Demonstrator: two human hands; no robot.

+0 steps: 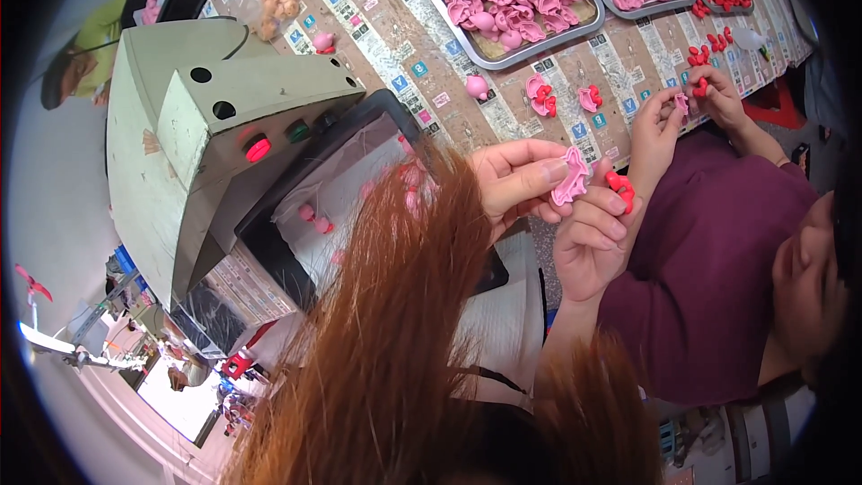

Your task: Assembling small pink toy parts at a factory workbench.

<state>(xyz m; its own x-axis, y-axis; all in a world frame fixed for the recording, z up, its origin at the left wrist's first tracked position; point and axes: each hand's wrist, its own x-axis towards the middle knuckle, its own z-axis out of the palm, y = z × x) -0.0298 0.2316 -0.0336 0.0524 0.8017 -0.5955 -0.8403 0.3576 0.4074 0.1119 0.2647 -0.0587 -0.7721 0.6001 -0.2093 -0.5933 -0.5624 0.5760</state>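
My left hand (521,181) pinches a pink molded shell piece (573,177) with a ruffled edge and a hollow inner side. Just beside it, my right hand (588,247) is closed on a small red molded piece (620,190), gripped at the fingertips. The two pieces are close but look apart. On the table beyond, a pink shell with red parts (541,97), a smaller pink and red one (589,98) and a pink rounded piece (477,87) lie loose. Long hair covers my left forearm.
A pale green machine (206,117) with a lit red button stands at left, beside a black tray (395,112) with pink pieces. Metal trays (539,56) hold pink and red parts at the back. At right, a co-worker in a purple shirt (709,242) handles similar pieces.
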